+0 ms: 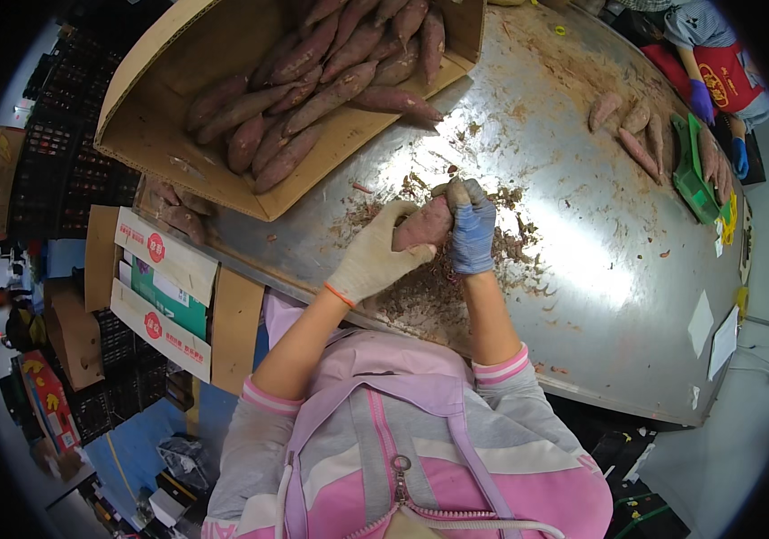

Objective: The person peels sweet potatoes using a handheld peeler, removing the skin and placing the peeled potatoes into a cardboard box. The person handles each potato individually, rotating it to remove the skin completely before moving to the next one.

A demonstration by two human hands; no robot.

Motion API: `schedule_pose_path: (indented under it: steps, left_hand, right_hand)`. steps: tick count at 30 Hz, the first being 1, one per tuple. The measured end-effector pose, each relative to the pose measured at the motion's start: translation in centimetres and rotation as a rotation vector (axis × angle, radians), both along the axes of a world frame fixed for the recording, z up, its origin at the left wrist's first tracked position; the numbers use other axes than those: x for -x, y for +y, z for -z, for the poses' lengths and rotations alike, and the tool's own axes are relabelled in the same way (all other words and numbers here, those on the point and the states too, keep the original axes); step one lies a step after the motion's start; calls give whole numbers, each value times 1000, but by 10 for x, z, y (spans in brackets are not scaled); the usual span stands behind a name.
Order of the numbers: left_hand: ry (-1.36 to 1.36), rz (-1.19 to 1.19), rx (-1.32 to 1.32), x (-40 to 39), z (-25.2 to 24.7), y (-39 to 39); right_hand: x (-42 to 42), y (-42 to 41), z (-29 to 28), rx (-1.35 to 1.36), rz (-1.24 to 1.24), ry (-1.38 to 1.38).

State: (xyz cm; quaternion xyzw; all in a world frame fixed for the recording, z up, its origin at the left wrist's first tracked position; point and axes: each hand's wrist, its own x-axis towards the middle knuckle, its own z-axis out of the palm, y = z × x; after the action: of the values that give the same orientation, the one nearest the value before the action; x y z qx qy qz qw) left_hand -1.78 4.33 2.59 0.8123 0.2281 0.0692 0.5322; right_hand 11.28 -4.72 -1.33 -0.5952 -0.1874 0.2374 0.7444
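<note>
A reddish sweet potato (425,224) is held over the metal table (560,330). My left hand (381,255), in a pale knit glove with an orange band at the wrist, grips its near left side. My right hand (472,226), in a blue and grey glove, closes on its upper right end; whether it also holds a small tool is hidden. Brown peelings and soil scraps (512,236) lie around and under both hands. Beyond them, a cardboard box (155,128) tipped on its side holds many sweet potatoes (330,94), some spilling to its open edge.
A lower left carton (233,330) stands beside the table edge. Several sweet potatoes (640,151) lie at the far right near a green basket (691,188). A co-worker in a red apron (728,77) stands there. Paper sheets (723,343) lie on the right edge.
</note>
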Motion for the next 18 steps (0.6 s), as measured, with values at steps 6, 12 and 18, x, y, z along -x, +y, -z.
schedule_pose_path:
  steps: [6, 12, 18]
  left_hand:
    - [-42, -40, 150, 4, 3, -1]
    - [-66, 13, 831, 10, -5, 5]
    - [-24, 65, 859, 12, -8, 8]
  right_hand:
    - [-11, -3, 20, 236, 98, -190]
    - [-9, -6, 4, 5, -57, 188]
    - [-12, -17, 5, -52, -200, 20]
